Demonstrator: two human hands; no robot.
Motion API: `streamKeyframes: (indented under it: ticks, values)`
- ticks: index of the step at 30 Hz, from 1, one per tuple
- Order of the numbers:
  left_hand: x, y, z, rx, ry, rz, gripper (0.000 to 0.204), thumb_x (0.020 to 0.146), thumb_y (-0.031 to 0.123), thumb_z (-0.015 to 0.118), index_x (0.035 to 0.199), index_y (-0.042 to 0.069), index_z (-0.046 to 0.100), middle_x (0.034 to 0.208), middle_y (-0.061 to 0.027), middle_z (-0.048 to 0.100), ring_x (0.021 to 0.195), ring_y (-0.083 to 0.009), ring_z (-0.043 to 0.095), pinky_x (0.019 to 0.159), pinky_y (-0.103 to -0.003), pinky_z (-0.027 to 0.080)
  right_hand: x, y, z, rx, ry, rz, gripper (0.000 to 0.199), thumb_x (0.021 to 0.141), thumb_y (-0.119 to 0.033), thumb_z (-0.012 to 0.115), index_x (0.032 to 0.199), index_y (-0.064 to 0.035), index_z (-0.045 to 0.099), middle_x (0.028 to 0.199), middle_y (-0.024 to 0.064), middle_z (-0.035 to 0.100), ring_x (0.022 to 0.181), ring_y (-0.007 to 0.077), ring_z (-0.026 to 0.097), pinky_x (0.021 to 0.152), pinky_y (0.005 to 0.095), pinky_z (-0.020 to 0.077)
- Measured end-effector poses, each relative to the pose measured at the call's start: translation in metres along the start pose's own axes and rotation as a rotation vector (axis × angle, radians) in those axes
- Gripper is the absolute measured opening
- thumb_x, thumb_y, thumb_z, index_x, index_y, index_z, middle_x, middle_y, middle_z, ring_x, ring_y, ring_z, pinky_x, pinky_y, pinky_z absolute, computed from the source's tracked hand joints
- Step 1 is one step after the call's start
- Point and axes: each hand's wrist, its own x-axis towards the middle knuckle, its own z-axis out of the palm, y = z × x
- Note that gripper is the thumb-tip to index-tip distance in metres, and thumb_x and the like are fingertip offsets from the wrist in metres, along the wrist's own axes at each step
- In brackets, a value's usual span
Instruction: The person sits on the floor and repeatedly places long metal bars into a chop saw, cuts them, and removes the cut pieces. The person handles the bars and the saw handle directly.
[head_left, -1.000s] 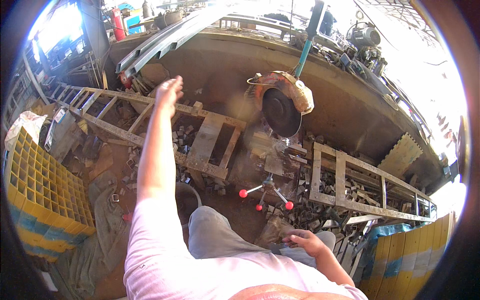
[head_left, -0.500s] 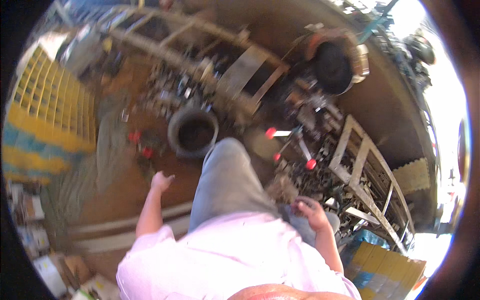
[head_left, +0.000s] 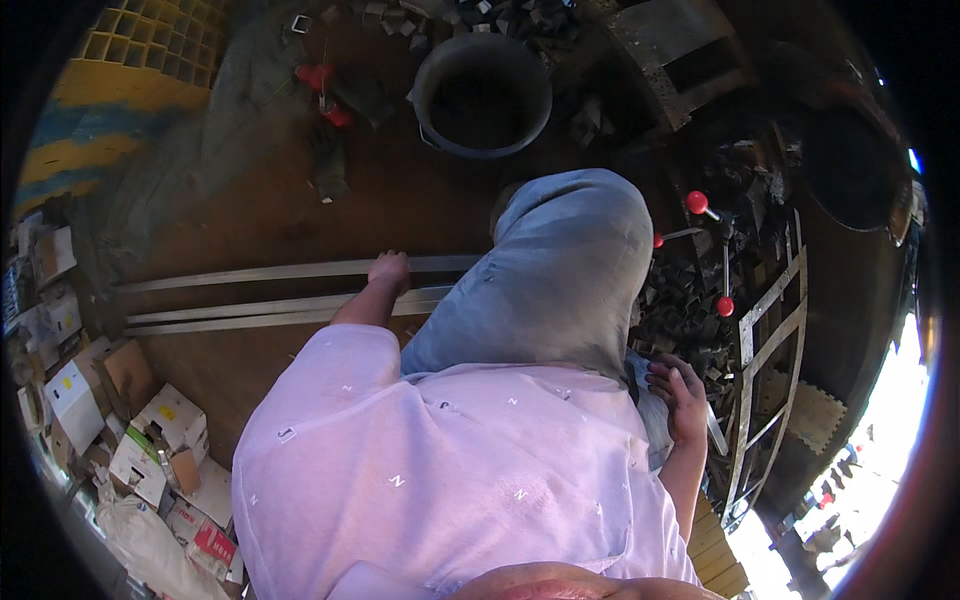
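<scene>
My left hand [head_left: 390,271] is on the farthest of several long, flat, pale metal bars [head_left: 250,274] lying on the brown floor left of my knee. Its fingers curl down over the bar, with the fingertips partly hidden beneath the knuckles. My right hand [head_left: 682,395] hangs beside my right thigh, its fingers apart and holding nothing. Close to it are dark metal offcuts [head_left: 683,325] heaped on the floor. A lever handle with red ball knobs [head_left: 725,306] rises just beyond that heap.
A black bucket [head_left: 484,140] stands beyond my knee. Red-handled tools [head_left: 338,115] lie left of it. Cardboard boxes [head_left: 75,400] crowd the near left, below a yellow gridded stack [head_left: 110,120]. A metal frame [head_left: 770,350] leans at the right.
My view has swung left and downward toward the bars. My left hand has gone from hanging free to lying on a metal bar. My right hand stays by my thigh, holding nothing.
</scene>
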Motion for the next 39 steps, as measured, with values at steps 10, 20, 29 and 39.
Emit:
streamKeyframes:
  ticks: [10, 20, 29, 39]
  values:
    - [0.065, 0.040, 0.022, 0.349, -0.056, 0.199, 0.038, 0.101, 0.020, 0.063, 0.137, 0.009, 0.066, 0.142, -0.0138, 0.067, 0.133, -0.0327, 0.064, 0.107, -0.049, 0.054, -0.001, -0.018, 0.010, -0.060, 0.072, 0.128, 0.055, 0.106, -0.027, 0.069, 0.148, 0.0053, 0.057, 0.126, 0.0168, 0.073, 0.112, 0.0250, 0.070, 0.100, 0.0371, 0.0557]
    - [0.049, 0.013, -0.057, 0.284, 0.073, 0.192, 0.037, 0.094, 0.019, 0.072, 0.129, 0.008, 0.068, 0.132, -0.0146, 0.069, 0.122, -0.0330, 0.070, 0.098, -0.047, 0.059, 0.013, -0.038, 0.014, -0.099, 0.052, -0.001, 0.055, 0.105, -0.029, 0.070, 0.145, 0.0061, 0.059, 0.124, 0.0164, 0.073, 0.112, 0.0246, 0.070, 0.100, 0.0379, 0.0553]
    - [-0.107, -0.025, -0.228, 0.044, 0.907, 0.350, 0.041, 0.073, 0.019, 0.086, 0.108, 0.010, 0.067, 0.111, -0.0120, 0.068, 0.104, -0.0340, 0.070, 0.085, -0.047, 0.059, -0.012, -0.094, 0.039, -0.018, -0.009, -0.590, 0.052, 0.103, -0.027, 0.073, 0.141, 0.0065, 0.061, 0.122, 0.0156, 0.074, 0.112, 0.0241, 0.070, 0.102, 0.0383, 0.0548]
    - [-0.292, 0.155, -0.307, -0.028, 1.687, 0.939, 0.043, 0.061, 0.031, 0.086, 0.095, 0.012, 0.069, 0.094, -0.0057, 0.063, 0.087, -0.0285, 0.066, 0.077, -0.045, 0.053, -0.009, -0.174, 0.219, 0.586, -0.688, -0.685, 0.087, 0.100, -0.063, 0.068, 0.157, -0.0013, 0.044, 0.151, 0.0169, 0.057, 0.132, 0.0317, 0.059, 0.115, 0.0476, 0.0449]
